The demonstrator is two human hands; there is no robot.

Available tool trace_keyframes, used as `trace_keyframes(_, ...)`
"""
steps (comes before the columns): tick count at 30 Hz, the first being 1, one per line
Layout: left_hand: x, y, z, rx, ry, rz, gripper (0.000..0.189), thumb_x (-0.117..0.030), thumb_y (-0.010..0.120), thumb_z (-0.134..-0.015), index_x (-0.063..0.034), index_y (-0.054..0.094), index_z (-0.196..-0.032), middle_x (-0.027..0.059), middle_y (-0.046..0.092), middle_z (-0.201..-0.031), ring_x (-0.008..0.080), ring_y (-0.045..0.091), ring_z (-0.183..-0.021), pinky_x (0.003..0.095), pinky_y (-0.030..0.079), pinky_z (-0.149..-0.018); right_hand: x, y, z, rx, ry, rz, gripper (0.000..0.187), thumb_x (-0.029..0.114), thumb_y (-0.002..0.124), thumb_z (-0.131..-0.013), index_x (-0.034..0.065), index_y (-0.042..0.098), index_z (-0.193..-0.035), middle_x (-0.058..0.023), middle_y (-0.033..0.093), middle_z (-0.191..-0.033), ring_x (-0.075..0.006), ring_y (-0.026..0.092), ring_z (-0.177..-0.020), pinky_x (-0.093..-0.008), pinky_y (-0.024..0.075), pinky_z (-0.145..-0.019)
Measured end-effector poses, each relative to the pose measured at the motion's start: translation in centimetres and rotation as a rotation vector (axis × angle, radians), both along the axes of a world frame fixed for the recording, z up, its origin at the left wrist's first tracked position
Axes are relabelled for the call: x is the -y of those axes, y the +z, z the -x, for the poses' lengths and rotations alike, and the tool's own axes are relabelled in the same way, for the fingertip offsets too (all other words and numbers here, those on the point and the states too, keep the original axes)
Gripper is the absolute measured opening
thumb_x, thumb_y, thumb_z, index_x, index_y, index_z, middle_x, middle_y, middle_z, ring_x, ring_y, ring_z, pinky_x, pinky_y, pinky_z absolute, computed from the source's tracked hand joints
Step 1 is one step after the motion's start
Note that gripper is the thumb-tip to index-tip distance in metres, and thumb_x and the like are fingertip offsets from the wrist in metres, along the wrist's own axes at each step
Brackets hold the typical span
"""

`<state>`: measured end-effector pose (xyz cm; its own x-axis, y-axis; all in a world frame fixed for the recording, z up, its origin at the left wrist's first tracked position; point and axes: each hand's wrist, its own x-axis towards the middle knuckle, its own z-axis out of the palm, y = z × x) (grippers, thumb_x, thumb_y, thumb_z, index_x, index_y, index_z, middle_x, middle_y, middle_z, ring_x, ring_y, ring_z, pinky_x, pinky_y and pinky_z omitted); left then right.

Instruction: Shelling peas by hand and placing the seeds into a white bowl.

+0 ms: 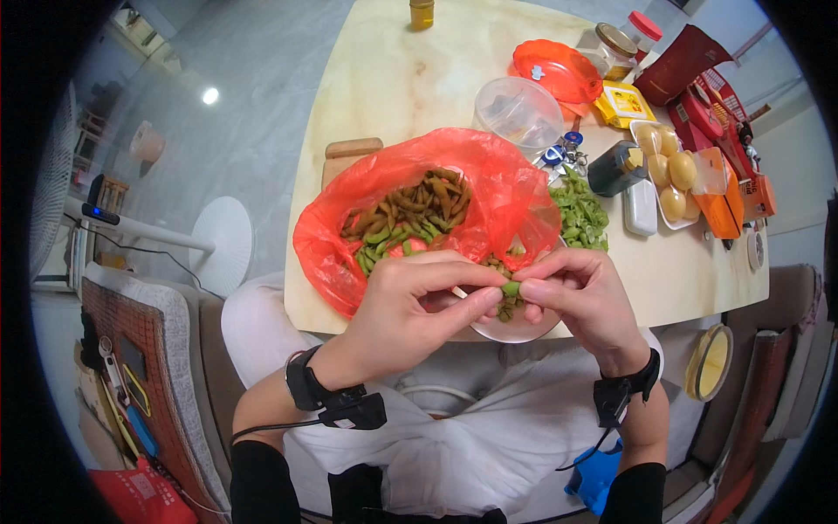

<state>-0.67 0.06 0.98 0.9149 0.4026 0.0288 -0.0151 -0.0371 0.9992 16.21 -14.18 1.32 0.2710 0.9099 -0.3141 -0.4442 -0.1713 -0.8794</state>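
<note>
Between the fingertips of both hands is a green soybean pod [510, 289]. My left hand [425, 295] pinches its left end with thumb and forefinger, and my right hand [576, 291] grips the right end. Just below them stands a white bowl [517, 333] at the table's front edge, holding small shelled beans [504, 311]; the hands hide part of it. Left of the bowl lies an opened red plastic bag [321, 236]. Brown pods [419, 203] and green pods [383, 245] are heaped in it. A pile of green empty-looking hulls [579, 213] is right of the bag.
Behind the bag are a wooden board [350, 149] and a clear plastic tub [517, 114]. To the right stand a dark bottle [615, 169], a white case [640, 208] and a wrapped tray of round yellow fruit [674, 170]. A waste bin [710, 363] stands beside my right arm.
</note>
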Motion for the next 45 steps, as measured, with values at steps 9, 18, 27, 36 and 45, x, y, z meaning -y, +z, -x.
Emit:
trace_keyframes(9, -0.5, 0.4, -0.2, -0.092, -0.079, 0.113, 0.016, -0.002, 0.062, -0.092, 0.0057, 0.067, -0.104, 0.0098, 0.066, -0.095, 0.0129, 0.068, -0.081, 0.0229, 0.057, -0.071, -0.2, -0.2, -0.1, -0.1, 0.006, -0.011, 0.016, 0.004, 0.069, -0.088, -0.0044, 0.068, -0.101, -0.0094, 0.069, -0.088, -0.0109, 0.065, -0.075, -0.0216, 0.0532, -0.069)
trace_keyframes(18, -0.3, -0.3, -0.3, -0.108, -0.01, -0.084, 0.016, -0.005, 0.06, -0.093, 0.0068, 0.065, -0.103, 0.0085, 0.065, -0.092, 0.0117, 0.067, -0.079, 0.0227, 0.056, -0.069, -0.4, 0.1, 1.1, 1.116, -0.069, -0.258, 0.022, 0.004, 0.075, -0.078, 0.0017, 0.072, -0.1, -0.0086, 0.066, -0.091, -0.0161, 0.066, -0.079, -0.028, 0.053, -0.069)
trace_keyframes(27, 0.1, -0.9, -0.4, -0.123, 0.01, -0.316, 0.011, -0.003, 0.064, -0.089, 0.004, 0.067, -0.097, 0.0084, 0.064, -0.084, 0.0125, 0.065, -0.072, 0.0238, 0.052, -0.061, 0.2, -0.3, 1.2, 1.442, -0.004, -0.308, 0.026, 0.003, 0.073, -0.078, 0.0035, 0.069, -0.103, -0.0078, 0.065, -0.086, -0.0226, 0.066, -0.071, -0.032, 0.0543, -0.059)
trace_keyframes(36, 0.0, -0.5, -0.3, -0.143, -0.017, -0.061, 0.013, -0.004, 0.062, -0.092, 0.0053, 0.067, -0.1, 0.0075, 0.064, -0.088, 0.011, 0.066, -0.074, 0.0216, 0.054, -0.064, 0.3, -0.5, 0.5, 1.376, 0.068, -0.307, 0.024, 0.003, 0.071, -0.08, 0.0011, 0.068, -0.104, -0.0092, 0.067, -0.084, -0.0236, 0.067, -0.069, -0.031, 0.0546, -0.059)
trace_keyframes(45, -0.3, 0.1, 0.1, -0.121, -0.043, 0.077, 0.015, -0.004, 0.061, -0.093, 0.0064, 0.066, -0.102, 0.0075, 0.062, -0.092, 0.0112, 0.067, -0.077, 0.0201, 0.054, -0.066, 0.1, 0.8, 0.5, 0.623, 0.111, -0.086, 0.018, 0.004, 0.067, -0.088, -0.0059, 0.068, -0.104, -0.0106, 0.072, -0.09, -0.0149, 0.071, -0.08, -0.025, 0.0573, -0.072)
